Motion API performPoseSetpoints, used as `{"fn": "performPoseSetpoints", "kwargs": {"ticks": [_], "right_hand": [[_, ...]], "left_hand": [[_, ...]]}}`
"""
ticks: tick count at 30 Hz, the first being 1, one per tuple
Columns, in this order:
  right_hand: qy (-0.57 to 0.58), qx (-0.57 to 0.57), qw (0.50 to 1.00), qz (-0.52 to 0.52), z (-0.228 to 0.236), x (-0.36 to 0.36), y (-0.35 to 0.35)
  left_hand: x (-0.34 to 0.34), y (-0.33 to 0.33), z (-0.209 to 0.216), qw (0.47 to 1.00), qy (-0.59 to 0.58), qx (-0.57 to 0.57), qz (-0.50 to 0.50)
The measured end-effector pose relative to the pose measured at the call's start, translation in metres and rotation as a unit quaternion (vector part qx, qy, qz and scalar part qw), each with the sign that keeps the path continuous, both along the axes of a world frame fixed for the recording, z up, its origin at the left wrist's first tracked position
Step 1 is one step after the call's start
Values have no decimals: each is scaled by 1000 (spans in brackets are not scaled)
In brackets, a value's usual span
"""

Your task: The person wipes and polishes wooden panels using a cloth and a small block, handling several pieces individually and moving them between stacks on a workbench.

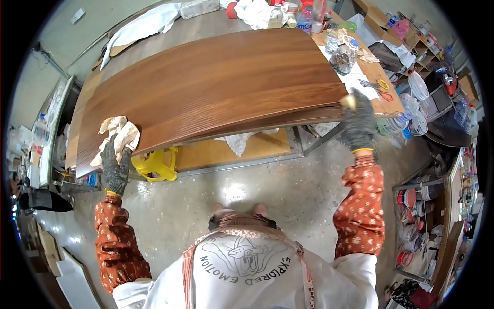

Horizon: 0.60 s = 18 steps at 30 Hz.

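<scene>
A long brown wood-grain panel [216, 77] lies across the table, its near edge toward me. At the panel's left end my left hand [115, 167], in a dark grey knit glove, is closed on a crumpled cream cloth [123, 135] that rests on the surface and hangs over the edge. By the near right corner is my right hand [358, 123], gloved alike, its fingers closed around a small pale piece [350, 102] whose kind I cannot make out. Below the panel's right part, a second brown board edge [309, 114] shows, with a narrow gap between them.
On the table's right stand a clear jar [343, 59], yellow-handled scissors [382, 85] and several bottles [304, 19]. A white cloth [144, 23] lies at the far left. Under the table is a yellow stool [154, 166]. Shelves with tubs [406, 198] stand right.
</scene>
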State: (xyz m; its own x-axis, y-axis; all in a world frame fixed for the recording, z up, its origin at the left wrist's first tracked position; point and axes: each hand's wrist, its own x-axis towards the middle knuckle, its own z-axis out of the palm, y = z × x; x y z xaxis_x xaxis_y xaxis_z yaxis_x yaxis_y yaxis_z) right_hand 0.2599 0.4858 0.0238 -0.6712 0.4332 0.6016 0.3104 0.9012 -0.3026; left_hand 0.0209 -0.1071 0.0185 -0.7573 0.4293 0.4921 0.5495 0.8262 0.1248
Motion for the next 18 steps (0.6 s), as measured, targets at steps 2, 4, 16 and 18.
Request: {"fn": "performPoseSetpoints", "kwargs": {"ticks": [2, 4, 16, 18], "right_hand": [[25, -26, 995, -88, -12, 9, 36], [87, -46, 991, -95, -22, -5, 40], [315, -406, 853, 93, -66, -37, 111], [350, -505, 783, 101, -39, -36, 57]], "left_hand": [[-7, -7, -2, 1000, 11, 0, -4], [-4, -15, 2, 999, 29, 0, -19], [17, -4, 8, 999, 30, 5, 17], [15, -11, 7, 1000, 8, 10, 15]]}}
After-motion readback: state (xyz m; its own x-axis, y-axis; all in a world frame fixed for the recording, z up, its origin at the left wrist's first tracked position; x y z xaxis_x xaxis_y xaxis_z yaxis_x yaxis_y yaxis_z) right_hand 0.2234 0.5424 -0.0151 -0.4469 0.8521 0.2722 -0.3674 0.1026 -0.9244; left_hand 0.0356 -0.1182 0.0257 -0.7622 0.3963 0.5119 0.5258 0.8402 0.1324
